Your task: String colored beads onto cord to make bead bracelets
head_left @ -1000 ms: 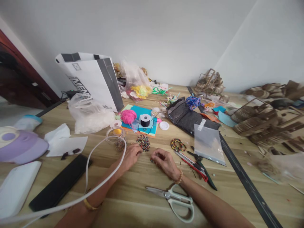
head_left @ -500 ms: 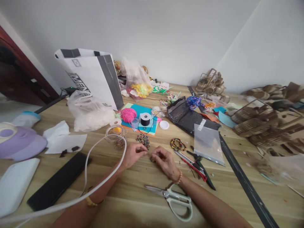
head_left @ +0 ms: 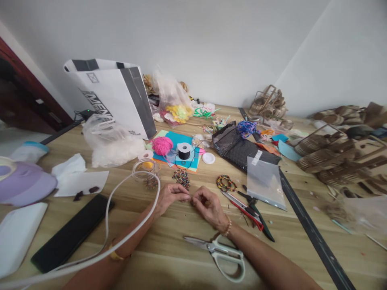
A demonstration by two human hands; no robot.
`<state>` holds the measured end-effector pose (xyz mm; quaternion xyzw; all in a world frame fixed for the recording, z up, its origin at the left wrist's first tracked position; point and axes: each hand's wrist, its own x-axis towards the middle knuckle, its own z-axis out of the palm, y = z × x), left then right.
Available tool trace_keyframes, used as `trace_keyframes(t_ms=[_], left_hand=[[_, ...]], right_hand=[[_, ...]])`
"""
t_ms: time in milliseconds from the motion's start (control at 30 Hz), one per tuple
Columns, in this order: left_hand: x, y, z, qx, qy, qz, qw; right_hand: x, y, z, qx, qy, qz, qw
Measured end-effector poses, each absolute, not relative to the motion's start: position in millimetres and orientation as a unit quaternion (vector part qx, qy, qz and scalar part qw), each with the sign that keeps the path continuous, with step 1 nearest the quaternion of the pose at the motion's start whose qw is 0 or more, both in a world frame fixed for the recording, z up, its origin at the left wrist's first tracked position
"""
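My left hand (head_left: 171,198) is closed in a pinch just in front of a small heap of multicoloured beads (head_left: 181,179). Facing it, my right hand (head_left: 209,206) has thumb and index finger pressed together, the fingertips of both hands almost meeting. Whatever is pinched in them is too small to make out. A beaded bracelet (head_left: 226,183) of coloured beads lies beyond my right hand. Scissors with pale green handles (head_left: 228,257) rest beside my right forearm. Behind the beads, a spool of black cord (head_left: 184,151) stands on blue sheets (head_left: 193,141).
A red utility knife (head_left: 244,210) and dark-handled pliers (head_left: 266,231) lie to the right, near a clear plastic pouch (head_left: 266,183). A white cable (head_left: 113,193) loops over my left forearm. Pink yarn (head_left: 162,145), a paper bag (head_left: 121,100) and woven baskets (head_left: 326,153) stand farther back.
My two hands have come closer, the left fingertips shifting slightly right and down towards the right ones. Both remain pinched. The whole view has moved a little.
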<state>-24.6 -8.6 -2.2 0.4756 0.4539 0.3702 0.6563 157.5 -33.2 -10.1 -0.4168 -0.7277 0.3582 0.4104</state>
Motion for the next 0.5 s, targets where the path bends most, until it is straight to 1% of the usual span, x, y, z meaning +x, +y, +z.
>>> trace_keyframes(t_ms=[233, 500], left_hand=[[-24.6, -8.6, -2.6, 0.463, 0.433, 0.375, 0.677], [-24.1, -9.8, -1.8, 0.403, 0.426, 0.377, 0.717]], right_hand=[[157.8, -33.2, -9.8, -0.409, -0.738, 0.347, 0.410], [158.1, -33.1, -9.4, -0.403, -0.745, 0.342, 0.407]])
